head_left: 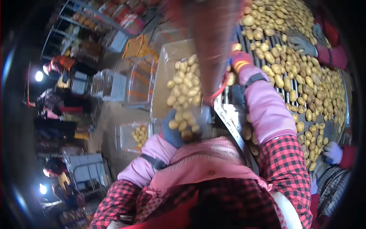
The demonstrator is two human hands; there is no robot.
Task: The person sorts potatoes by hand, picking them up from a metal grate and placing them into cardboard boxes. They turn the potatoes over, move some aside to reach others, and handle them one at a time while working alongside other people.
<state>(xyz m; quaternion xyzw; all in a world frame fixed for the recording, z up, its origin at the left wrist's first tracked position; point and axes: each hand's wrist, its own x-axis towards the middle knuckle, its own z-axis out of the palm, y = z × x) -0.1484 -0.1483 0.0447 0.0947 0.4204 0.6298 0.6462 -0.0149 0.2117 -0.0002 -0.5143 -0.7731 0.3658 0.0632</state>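
Note:
My left hand (172,129), in a blue-grey glove, is low beside a heap of potatoes (187,87) in a plastic-lined box (162,80). Its fingers are blurred and partly hidden, so its grip does not show. On the roller conveyor (260,57), my right hand (241,60) wears an orange-red glove with yellow bands. A potato (236,47) lies right at its fingers, but I cannot make out whether they grip it. A blurred dark red object (213,45) hangs in front, close to my right hand.
Many potatoes (316,84) cover the conveyor on the right. Co-workers' gloved hands (303,45) reach in from the far side. A metal bar (228,120) runs by my waist. Lined crates (139,86) stand left, one crate (126,137) holding potatoes; other people are beyond.

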